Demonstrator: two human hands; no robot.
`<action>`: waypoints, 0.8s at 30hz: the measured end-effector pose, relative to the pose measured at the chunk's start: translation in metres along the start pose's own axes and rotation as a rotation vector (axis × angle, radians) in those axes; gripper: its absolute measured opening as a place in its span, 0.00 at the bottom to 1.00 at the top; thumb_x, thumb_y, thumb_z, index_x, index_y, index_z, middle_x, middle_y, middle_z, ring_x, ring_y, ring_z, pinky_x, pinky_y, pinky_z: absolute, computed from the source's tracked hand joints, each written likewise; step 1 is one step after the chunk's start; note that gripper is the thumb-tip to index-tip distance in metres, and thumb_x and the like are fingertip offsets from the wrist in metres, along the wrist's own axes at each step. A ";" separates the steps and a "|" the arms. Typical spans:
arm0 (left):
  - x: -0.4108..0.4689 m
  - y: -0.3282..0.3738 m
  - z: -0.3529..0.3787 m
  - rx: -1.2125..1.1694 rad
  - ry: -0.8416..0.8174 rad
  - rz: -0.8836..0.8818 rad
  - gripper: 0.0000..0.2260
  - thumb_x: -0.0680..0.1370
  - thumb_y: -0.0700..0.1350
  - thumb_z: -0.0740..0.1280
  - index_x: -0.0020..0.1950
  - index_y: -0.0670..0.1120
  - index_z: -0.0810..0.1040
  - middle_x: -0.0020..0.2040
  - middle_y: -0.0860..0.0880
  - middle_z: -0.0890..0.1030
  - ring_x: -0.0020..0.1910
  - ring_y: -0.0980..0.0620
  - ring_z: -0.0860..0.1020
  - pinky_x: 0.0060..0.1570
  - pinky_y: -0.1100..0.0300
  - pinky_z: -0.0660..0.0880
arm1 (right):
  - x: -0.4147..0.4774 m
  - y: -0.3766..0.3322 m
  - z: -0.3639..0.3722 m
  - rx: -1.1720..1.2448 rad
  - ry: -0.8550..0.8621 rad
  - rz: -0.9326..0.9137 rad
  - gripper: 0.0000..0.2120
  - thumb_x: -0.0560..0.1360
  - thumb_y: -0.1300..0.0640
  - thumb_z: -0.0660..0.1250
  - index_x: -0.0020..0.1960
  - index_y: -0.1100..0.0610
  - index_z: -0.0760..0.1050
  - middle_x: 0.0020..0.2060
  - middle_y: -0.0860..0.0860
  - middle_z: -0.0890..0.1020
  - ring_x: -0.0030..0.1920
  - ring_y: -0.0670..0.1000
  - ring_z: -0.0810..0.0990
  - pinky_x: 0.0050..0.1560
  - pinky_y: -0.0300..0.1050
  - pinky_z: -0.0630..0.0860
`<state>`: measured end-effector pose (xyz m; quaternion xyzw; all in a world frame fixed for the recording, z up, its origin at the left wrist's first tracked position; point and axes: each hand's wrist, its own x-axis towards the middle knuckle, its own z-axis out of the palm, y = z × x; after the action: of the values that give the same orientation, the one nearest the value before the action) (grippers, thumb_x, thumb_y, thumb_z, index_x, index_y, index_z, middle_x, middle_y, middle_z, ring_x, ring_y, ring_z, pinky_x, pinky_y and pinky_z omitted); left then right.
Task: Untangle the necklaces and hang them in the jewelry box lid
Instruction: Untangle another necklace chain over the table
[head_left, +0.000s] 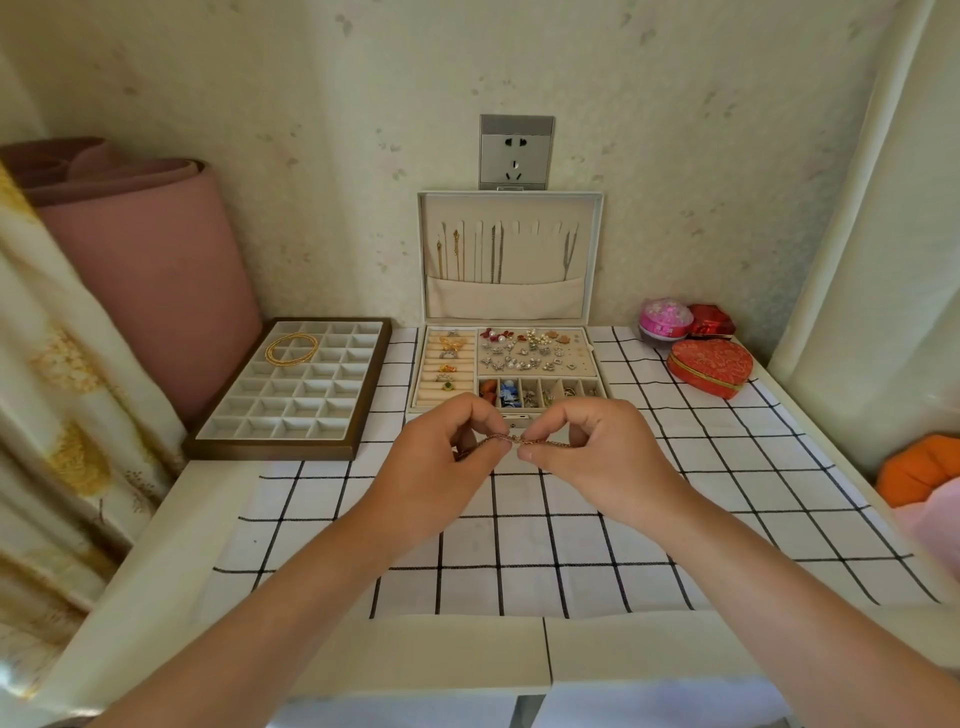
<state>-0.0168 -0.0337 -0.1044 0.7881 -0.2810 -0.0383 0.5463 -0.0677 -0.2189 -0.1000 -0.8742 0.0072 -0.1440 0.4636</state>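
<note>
Gold-toned chain (519, 440) runs almost level, left to right, between my two hands, which hover just above the checked cloth on the table (519, 545), close in front of the open jewelry box (597, 364). The left hand (441, 457) pinches one end of the visible stretch and the right hand (597, 457) pinches the other, so the fingers (527, 454) of both are clamped on the chain, thumbs nearly meeting in the middle. A small thicker spot sits between the thumbs. I take it for a knot or the clasp, but it is too small to tell.

What matters for the coming move is that the chain's long axis lies crosswise, while the jewelry box lid (524, 254) stands upright straight ahead, beyond the box tray, and its necklaces (457, 254) hang top to bottom. Before hanging, I judge the chain has to turn from level to dangling.

Several bare hooks (535, 227) show right of the lid's centre. Both hands sit about equally far from them, the right a shade nearer, so I would lead with the right hand and let the left release.
</note>
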 end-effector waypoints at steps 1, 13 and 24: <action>0.000 0.001 0.000 -0.017 0.006 -0.006 0.08 0.77 0.39 0.71 0.45 0.52 0.79 0.35 0.62 0.76 0.33 0.57 0.70 0.37 0.65 0.71 | -0.001 0.000 0.000 -0.016 0.034 -0.041 0.08 0.68 0.55 0.80 0.37 0.46 0.82 0.21 0.40 0.68 0.25 0.44 0.62 0.28 0.36 0.59; 0.000 0.001 -0.005 0.233 0.091 0.203 0.05 0.75 0.42 0.73 0.46 0.53 0.82 0.43 0.59 0.81 0.42 0.51 0.76 0.47 0.63 0.75 | -0.001 0.004 -0.002 -0.201 0.248 -0.513 0.08 0.69 0.66 0.77 0.40 0.55 0.82 0.41 0.45 0.82 0.46 0.48 0.81 0.44 0.43 0.76; 0.004 0.006 -0.005 0.061 -0.065 -0.037 0.10 0.80 0.43 0.68 0.42 0.56 0.82 0.42 0.57 0.83 0.50 0.60 0.79 0.55 0.68 0.72 | 0.001 0.002 -0.004 -0.315 0.285 -0.567 0.07 0.68 0.64 0.77 0.40 0.55 0.82 0.40 0.44 0.82 0.43 0.49 0.78 0.45 0.41 0.72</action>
<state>-0.0139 -0.0333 -0.0957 0.8079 -0.2850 -0.0653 0.5116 -0.0672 -0.2235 -0.0993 -0.8734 -0.1491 -0.3848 0.2588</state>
